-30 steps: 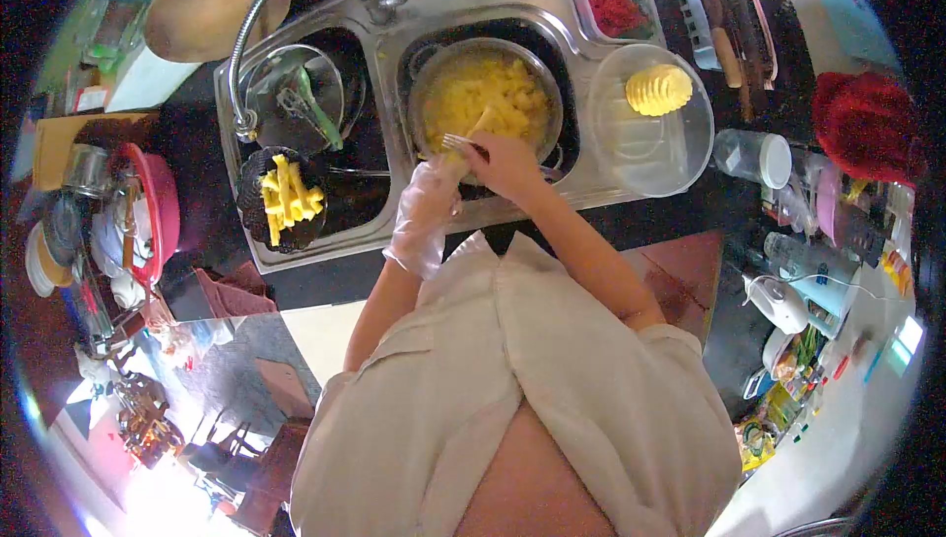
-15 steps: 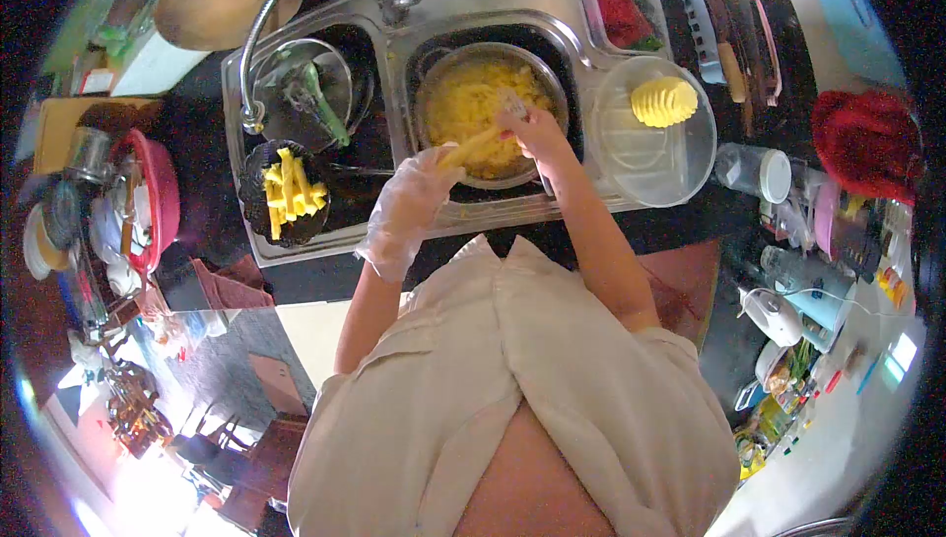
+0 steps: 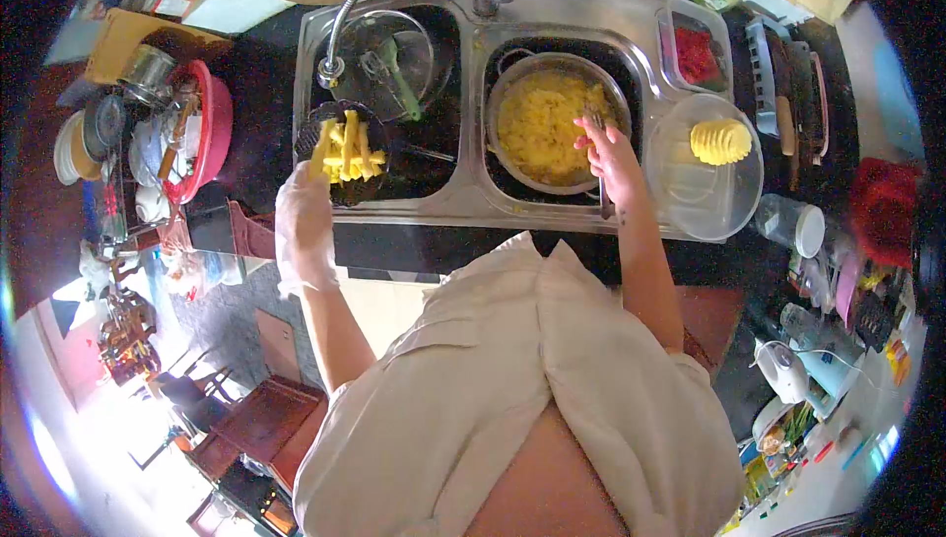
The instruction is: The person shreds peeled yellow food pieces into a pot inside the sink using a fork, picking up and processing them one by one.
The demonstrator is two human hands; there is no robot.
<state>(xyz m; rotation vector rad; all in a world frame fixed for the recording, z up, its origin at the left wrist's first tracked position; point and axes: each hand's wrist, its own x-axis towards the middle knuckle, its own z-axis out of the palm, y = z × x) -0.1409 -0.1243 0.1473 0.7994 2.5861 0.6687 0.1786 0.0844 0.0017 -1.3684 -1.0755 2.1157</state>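
My left hand [image 3: 306, 220], in a clear plastic glove, is closed on a yellow pineapple core [image 3: 320, 155] at the left edge of a dark plate [image 3: 307, 141]. Several more pineapple cores [image 3: 352, 151] lie piled on that plate. My right hand [image 3: 614, 158] grips a fork [image 3: 606, 204] at the right side of a metal pot [image 3: 500, 155]. Shredded yellow pineapple [image 3: 542, 123] fills the pot, which stands in the right sink basin. To its right, a peeled, spiral-cut pineapple [image 3: 720, 142] sits on a round translucent plastic container [image 3: 690, 207].
A glass lid [image 3: 426, 44] and a green-handled utensil [image 3: 398, 84] lie in the left basin under the faucet [image 3: 331, 68]. A plastic box [image 3: 722, 72] holds something red. Knives in a rack [image 3: 761, 74] stand at the right, a pink tub [image 3: 219, 133] of dishes at the left.
My left hand has moved left from the pot to the plate with the core. My right hand stays at the pot's right side. The whole view has shifted.
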